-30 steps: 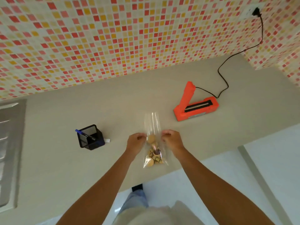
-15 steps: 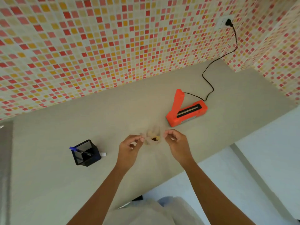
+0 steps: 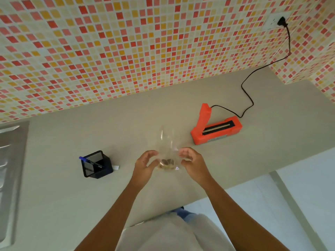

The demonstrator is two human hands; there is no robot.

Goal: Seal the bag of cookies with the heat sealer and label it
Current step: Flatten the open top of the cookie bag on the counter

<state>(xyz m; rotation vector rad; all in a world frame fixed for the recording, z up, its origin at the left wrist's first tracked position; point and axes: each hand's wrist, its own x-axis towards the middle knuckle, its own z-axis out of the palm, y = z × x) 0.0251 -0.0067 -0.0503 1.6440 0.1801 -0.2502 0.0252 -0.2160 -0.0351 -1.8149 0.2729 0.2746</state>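
Note:
A clear plastic bag point(image 3: 166, 142) with several small cookies point(image 3: 167, 163) at its bottom hangs over the beige counter point(image 3: 54, 196). My left hand point(image 3: 145, 164) pinches its left side and my right hand point(image 3: 193, 161) pinches its right side. The bag's open end points away from me. The orange heat sealer point(image 3: 215, 128) lies to the right and farther back, its lid raised, with a black cord point(image 3: 248, 98) running to a wall socket point(image 3: 281, 21). A small white label point(image 3: 116, 167) lies beside the pen holder.
A black mesh pen holder point(image 3: 96, 165) with a blue pen point(image 3: 90, 162) stands to the left of the hands. A metal sink edge point(image 3: 10, 160) is at the far left. The counter's front edge runs diagonally at the lower right, above a white floor point(image 3: 299, 196).
The bag was crumpled between the hands half a second ago. Now it stands stretched out again, open end away from me, with the cookies low between both hands.

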